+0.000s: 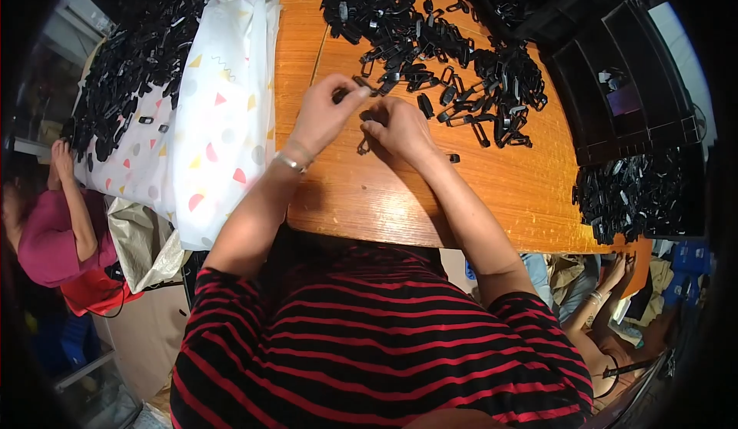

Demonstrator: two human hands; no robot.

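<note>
Over the wooden table, my left hand (pixel 324 114) pinches a small black plastic clip (pixel 361 83) between thumb and fingertips. Close on its right, my right hand (pixel 403 129) has its fingers bent together. What they grip, if anything, is too small to make out. Just below my right fingers a looped dark piece (pixel 364 146) shows; whether it touches them I cannot tell. A heap of black plastic clips (pixel 415 37), several with long open frames, spreads beyond both hands. One loose clip (pixel 454 158) lies beside my right wrist.
A patterned white cloth (pixel 223 121) covers the table's left side, with more black pieces (pixel 127 83) on it. At the right stand a black crate (pixel 569 83) and a pile of black parts (pixel 634 198). Other people's arms show at left (pixel 68 171) and lower right (pixel 592 302).
</note>
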